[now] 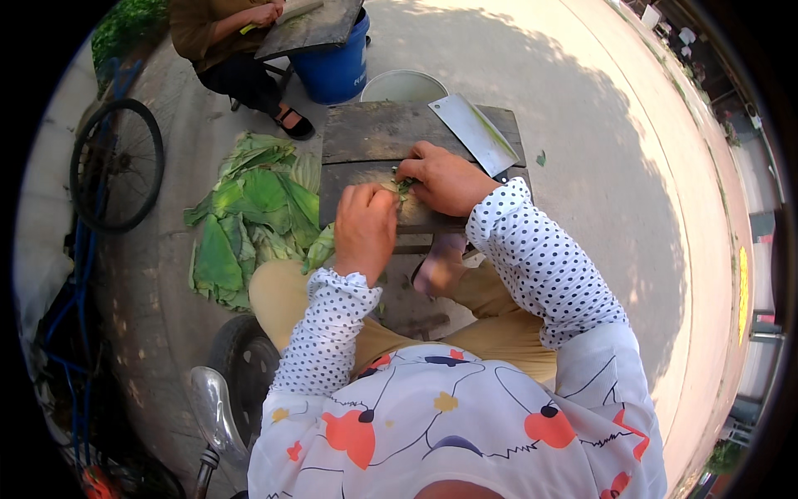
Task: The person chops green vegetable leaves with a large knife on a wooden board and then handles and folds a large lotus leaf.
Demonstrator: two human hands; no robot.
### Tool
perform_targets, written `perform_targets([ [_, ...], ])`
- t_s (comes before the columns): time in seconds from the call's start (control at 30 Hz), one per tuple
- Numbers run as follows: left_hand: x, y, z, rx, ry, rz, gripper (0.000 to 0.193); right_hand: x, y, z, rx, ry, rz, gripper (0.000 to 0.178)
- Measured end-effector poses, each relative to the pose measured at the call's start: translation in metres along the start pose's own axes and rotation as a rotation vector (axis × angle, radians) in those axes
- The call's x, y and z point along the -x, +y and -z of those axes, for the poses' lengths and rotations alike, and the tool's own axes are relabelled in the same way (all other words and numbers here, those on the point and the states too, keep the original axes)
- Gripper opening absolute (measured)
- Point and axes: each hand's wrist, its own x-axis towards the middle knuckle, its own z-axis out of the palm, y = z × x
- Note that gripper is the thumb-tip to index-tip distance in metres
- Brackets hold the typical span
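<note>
Over the near half of a worn wooden board, my two hands work close together. My right hand is closed, its fingertips pinched on some small green leafy scraps. Fingers curled, my left hand sits at the board's near left; whatever it holds, if anything, is hidden under the fingers. Beyond my right hand a cleaver lies flat, its wide blade slanting across the board's far right, with a green smear along one edge. My right hand partly covers the handle end.
Large green leaves are heaped on the ground left of the board. A pale bucket stands behind it. Farther off, another person holds a blade at a board on a blue bucket. A bicycle wheel stands at far left.
</note>
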Motion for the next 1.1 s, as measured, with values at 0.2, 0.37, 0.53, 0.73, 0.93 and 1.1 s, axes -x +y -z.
perform_targets([
  [0.2,-0.001,0.001,0.001,0.01,-0.002,-0.005,0.013,-0.003,0.028,0.005,-0.531,0.116,-0.284,0.025],
  [0.37,0.0,0.0,0.001,0.003,-0.001,-0.004,0.013,-0.003,0.043,0.035,-1.216,0.124,-0.43,0.025],
  [0.53,-0.001,0.0,-0.002,-0.015,-0.02,0.009,0.013,-0.027,0.055,0.078,-1.3,0.235,-0.397,0.023],
  [0.73,-0.006,0.006,0.003,0.01,-0.049,0.036,0.013,-0.102,0.093,0.113,-1.15,0.351,-0.342,0.019],
  [0.93,-0.006,0.006,0.002,0.032,-0.035,0.031,0.018,-0.172,0.138,0.1,-1.016,0.206,-0.616,0.059],
  [1.1,-0.007,0.007,0.003,0.048,-0.032,0.029,0.018,-0.169,0.147,0.092,-0.839,0.222,-0.54,0.045],
])
